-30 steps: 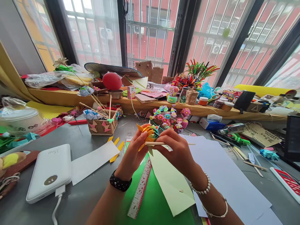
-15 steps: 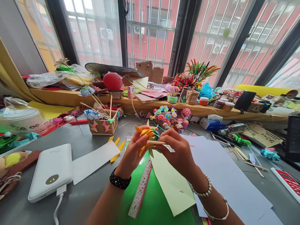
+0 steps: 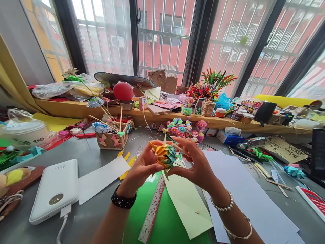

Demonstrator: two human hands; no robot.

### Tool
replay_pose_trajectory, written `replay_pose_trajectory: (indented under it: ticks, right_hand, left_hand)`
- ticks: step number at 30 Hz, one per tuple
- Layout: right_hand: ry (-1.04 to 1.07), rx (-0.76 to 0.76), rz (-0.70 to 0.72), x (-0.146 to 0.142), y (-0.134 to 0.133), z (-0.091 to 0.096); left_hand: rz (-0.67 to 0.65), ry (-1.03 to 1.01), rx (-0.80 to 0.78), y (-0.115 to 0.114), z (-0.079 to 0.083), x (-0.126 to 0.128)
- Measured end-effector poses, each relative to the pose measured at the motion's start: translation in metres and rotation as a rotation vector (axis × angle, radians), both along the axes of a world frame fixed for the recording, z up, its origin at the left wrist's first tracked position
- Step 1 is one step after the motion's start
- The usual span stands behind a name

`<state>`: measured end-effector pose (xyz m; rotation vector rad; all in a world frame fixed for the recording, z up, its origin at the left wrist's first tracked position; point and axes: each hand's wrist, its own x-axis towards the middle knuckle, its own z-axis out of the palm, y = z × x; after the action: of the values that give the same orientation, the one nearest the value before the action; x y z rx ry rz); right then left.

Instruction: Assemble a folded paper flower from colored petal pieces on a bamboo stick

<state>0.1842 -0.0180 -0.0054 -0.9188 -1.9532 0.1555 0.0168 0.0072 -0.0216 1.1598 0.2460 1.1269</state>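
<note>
A folded paper flower (image 3: 166,156) with orange, yellow and teal pointed petals is held up over the green mat (image 3: 134,217). My left hand (image 3: 141,167) grips it from the left, thumb below and fingers behind. My right hand (image 3: 196,162) has a thin wooden stick (image 3: 180,149) between its fingers, slanting across the flower's upper right. The right thumb reaches to the flower's lower right side. Whether the stick's tip enters the petals cannot be made out. Beneath lie a patterned ruler (image 3: 153,206) and a pale green paper sheet (image 3: 189,203).
White paper sheets (image 3: 243,193) cover the right of the desk. At left lie a white power bank (image 3: 57,189), a white paper strip (image 3: 103,178) and yellow paper pieces (image 3: 130,162). A cardboard box (image 3: 111,140) and colourful small flowers (image 3: 179,128) stand behind the hands.
The flower has turned, so more of its teal and orange petals face me. My right hand has opened wider around it, and the stick has shifted up and tilted.
</note>
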Motion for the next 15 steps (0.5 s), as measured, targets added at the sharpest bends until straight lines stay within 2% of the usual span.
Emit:
replay_pose_trajectory:
  ticks: [3,6,9,11,15]
  right_hand:
    - [-0.041,-0.022,0.038,-0.001,-0.001,0.003]
    - [-0.047,-0.015,0.047,-0.001,0.0,0.003]
    - [-0.04,0.026,-0.002,0.001,0.003,0.0]
    - [-0.037,0.048,-0.046,0.003,0.005,-0.001]
    - [-0.056,0.066,-0.078,0.007,0.008,-0.003]
  left_hand:
    - [-0.05,0.034,0.016,0.0,-0.001,0.001]
    - [-0.024,0.024,0.035,0.002,-0.002,0.0]
    - [0.017,0.043,0.095,0.006,-0.003,-0.002]
    - [0.075,0.115,0.171,0.008,-0.004,-0.005]
    - [0.219,0.39,0.336,0.007,-0.004,-0.009]
